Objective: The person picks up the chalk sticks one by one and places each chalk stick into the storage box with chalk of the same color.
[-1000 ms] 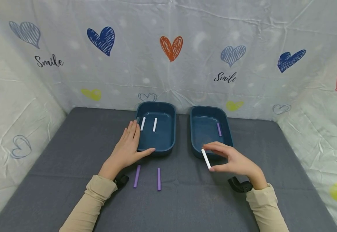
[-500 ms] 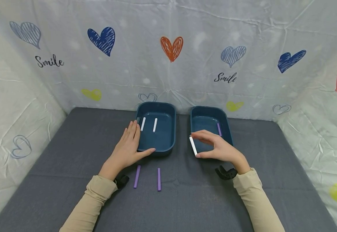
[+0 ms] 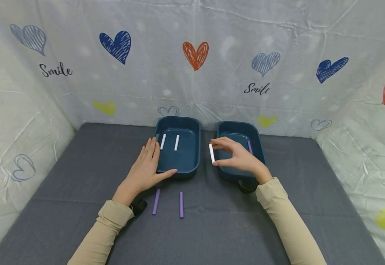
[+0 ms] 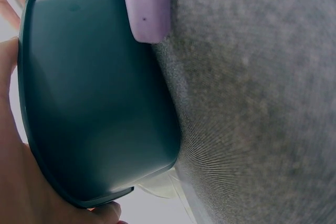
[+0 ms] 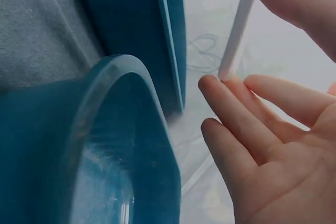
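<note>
My right hand (image 3: 237,156) pinches a white chalk stick (image 3: 211,153) end to end between thumb and fingertips, above the left rim of the right blue tray (image 3: 223,126). In the right wrist view this white chalk (image 5: 237,32) is raised over the tray rims. My left hand (image 3: 146,169) rests on the left blue tray (image 3: 195,147), straight fingers along its left side and thumb on the front rim. Inside that tray lie two white chalks, one left (image 3: 163,141) and another white chalk (image 3: 177,142). A purple chalk (image 3: 250,147) lies in the right tray, partly behind my right hand.
On the grey cloth (image 3: 205,235) in front of the left tray lie two purple chalks, one left (image 3: 156,201) and another purple chalk (image 3: 181,205). A narrow gap separates the trays. A white curtain (image 3: 225,73) with printed hearts stands behind the table.
My right hand has carried the white chalk left and away from me, from the right tray's front to its left rim. My left hand stays in place.
</note>
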Demonstrator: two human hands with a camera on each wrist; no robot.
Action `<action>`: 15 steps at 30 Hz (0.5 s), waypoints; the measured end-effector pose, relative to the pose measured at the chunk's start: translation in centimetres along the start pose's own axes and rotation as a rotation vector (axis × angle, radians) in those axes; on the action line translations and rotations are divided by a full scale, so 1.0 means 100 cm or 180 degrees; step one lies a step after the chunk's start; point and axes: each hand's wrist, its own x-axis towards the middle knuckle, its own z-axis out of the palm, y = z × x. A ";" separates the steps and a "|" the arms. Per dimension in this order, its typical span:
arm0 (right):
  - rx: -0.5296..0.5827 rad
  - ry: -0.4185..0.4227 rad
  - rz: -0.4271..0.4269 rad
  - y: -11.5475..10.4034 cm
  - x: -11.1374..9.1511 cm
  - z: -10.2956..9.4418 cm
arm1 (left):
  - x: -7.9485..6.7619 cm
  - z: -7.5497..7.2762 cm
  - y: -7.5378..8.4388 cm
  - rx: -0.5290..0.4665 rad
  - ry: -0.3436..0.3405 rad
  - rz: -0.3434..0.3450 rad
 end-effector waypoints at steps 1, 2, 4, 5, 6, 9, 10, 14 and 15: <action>-0.0008 0.0005 0.0002 0.000 0.003 0.000 | 0.000 0.000 0.000 -0.0006 -0.0002 0.0000; -0.0025 0.0010 0.0008 -0.001 0.006 0.000 | 0.000 0.000 0.001 -0.0014 -0.0004 0.0002; -0.0046 0.0009 0.0030 -0.001 0.012 0.000 | 0.000 0.000 0.001 -0.0023 -0.0007 0.0005; -0.0057 0.0008 0.0040 -0.002 0.016 -0.001 | 0.000 -0.001 0.001 -0.0024 -0.0005 0.0010; -0.0070 0.0007 0.0054 -0.002 0.019 -0.001 | 0.000 -0.001 0.001 -0.0017 0.0000 0.0013; -0.0153 -0.0003 0.0094 -0.003 0.029 -0.001 | 0.000 -0.002 0.002 -0.0002 -0.0007 0.0013; -0.0174 -0.0012 0.0104 -0.003 0.033 -0.001 | 0.000 -0.002 0.002 0.0004 -0.0007 0.0012; -0.0267 -0.0056 0.0151 -0.005 0.046 0.001 | 0.000 -0.002 0.001 0.0011 -0.0028 -0.0003; -0.0286 -0.0069 0.0160 -0.005 0.050 0.002 | 0.000 -0.002 0.001 0.0011 -0.0033 -0.0010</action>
